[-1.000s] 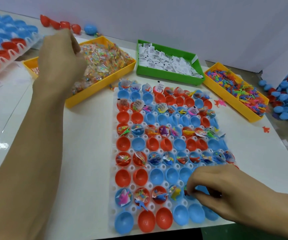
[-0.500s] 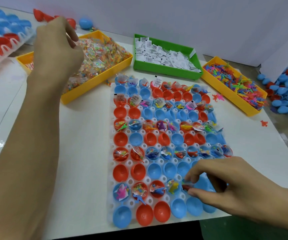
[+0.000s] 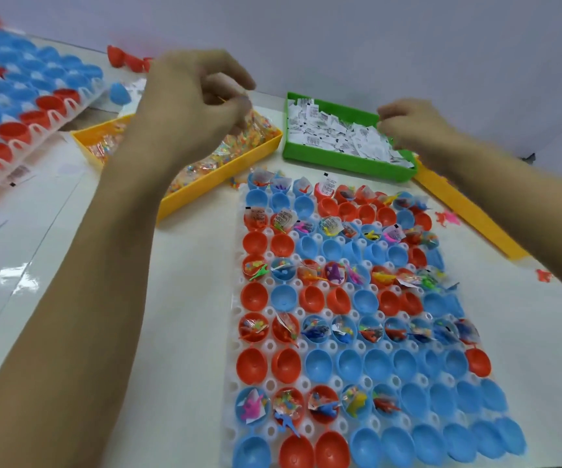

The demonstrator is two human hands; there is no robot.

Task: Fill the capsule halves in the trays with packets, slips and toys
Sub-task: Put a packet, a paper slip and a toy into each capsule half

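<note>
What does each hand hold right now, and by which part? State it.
Left hand: fingers curled over the yellow bin, contents blurred, cannot tell. Right hand: curled at the slips in the green bin, hold unclear.

Both forearms (image 3: 110,265) cross above the bins (image 3: 225,170); tray (image 3: 235,332) unobstructed.

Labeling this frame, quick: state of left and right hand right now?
Left hand: over the yellow bin, fingers curled, pinching a clear packet.
Right hand: at the green bin of slips; blurred, grip cannot be told.
</note>
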